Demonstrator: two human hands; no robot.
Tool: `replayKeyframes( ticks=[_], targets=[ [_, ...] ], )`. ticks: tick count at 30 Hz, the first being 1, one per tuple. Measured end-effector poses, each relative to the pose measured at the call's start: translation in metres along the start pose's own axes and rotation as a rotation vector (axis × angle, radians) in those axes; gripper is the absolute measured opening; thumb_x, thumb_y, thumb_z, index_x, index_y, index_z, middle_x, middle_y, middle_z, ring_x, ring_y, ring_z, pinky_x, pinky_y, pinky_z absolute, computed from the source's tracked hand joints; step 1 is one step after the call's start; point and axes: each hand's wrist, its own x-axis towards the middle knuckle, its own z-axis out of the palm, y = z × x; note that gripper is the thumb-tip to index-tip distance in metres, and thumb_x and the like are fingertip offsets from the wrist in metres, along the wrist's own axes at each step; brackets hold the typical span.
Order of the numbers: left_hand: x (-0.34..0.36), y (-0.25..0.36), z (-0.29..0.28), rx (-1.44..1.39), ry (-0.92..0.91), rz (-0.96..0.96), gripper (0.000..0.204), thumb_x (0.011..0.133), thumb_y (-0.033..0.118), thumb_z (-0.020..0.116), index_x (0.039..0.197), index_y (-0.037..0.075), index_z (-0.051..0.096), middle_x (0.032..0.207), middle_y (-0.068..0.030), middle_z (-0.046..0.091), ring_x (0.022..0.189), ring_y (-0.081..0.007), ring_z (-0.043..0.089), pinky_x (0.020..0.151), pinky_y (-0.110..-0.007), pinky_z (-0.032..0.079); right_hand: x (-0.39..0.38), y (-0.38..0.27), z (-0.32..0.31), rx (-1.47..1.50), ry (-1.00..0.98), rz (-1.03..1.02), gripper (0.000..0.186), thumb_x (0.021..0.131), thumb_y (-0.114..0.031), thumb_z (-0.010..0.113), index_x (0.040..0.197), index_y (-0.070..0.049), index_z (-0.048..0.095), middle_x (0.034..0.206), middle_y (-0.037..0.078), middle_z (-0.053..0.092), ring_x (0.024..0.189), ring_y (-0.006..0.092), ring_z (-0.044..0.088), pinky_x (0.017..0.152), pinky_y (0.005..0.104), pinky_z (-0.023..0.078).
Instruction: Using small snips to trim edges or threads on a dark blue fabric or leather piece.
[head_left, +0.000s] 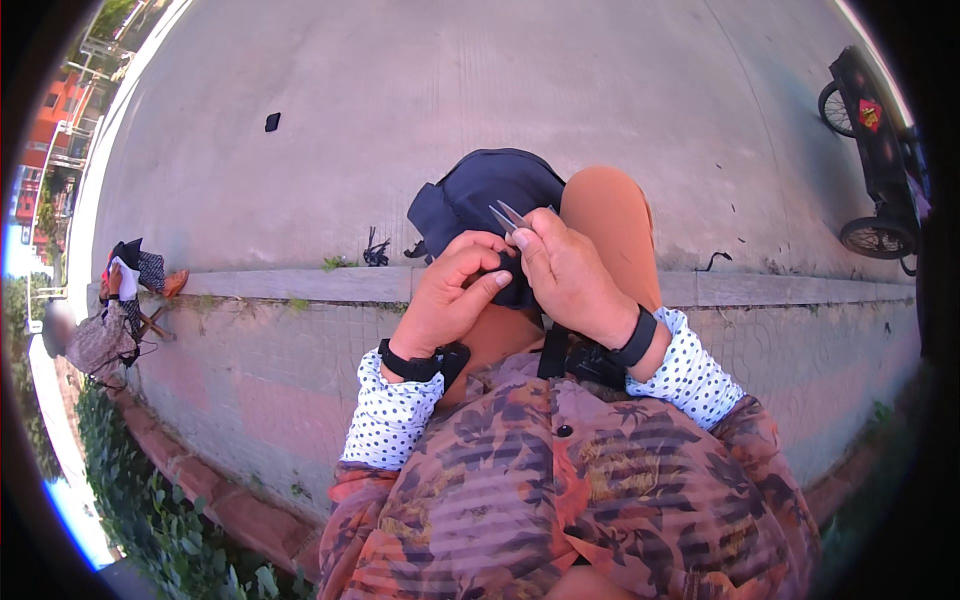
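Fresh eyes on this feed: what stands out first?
First, the pointed metal tool in the right hand, near centre, beside the left hand holding black cloth. Next, white polka-dot cuffs below both hands, then the dark wheeled cart at upper right.

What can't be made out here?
All in the head view:
Pointed metal tool: grip end hidden by the right hand.
Dark fabric: partly covered by the left hand.
Small black object, upper left: too small to identify.
Wheeled cart: far side lost at the dark rim.
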Motion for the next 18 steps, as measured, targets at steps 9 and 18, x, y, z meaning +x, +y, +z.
replayKeyframes(
  ticks=[9,18],
  targets=[
    [0.000,0.000,-0.006,-0.099,0.051,-0.069,0.006,0.095,-0.001,0.064,0.095,0.001,0.058,0.120,-0.0068,0.060,0.105,-0.0122,0.057,0.089,-0.025,0.047,0.012,-0.003,-0.017,0.229,0.037,0.118,0.026,0.102,-0.025,0.066,0.110,-0.001,0.061,0.088,0.001,0.059,0.082,0.0080,0.055,0.072,0.0270,0.048],
    [-0.002,-0.003,-0.005,-0.048,0.067,-0.087,0.005,0.094,0.002,0.064,0.096,0.002,0.060,0.114,-0.0053,0.055,0.107,-0.0142,0.054,0.099,-0.027,0.041,-0.004,0.012,-0.004,0.311,-0.097,0.240,0.028,0.095,-0.021,0.075,0.108,-0.002,0.061,0.091,0.000,0.061,0.084,0.0086,0.056,0.074,0.0285,0.050]
  ],
)
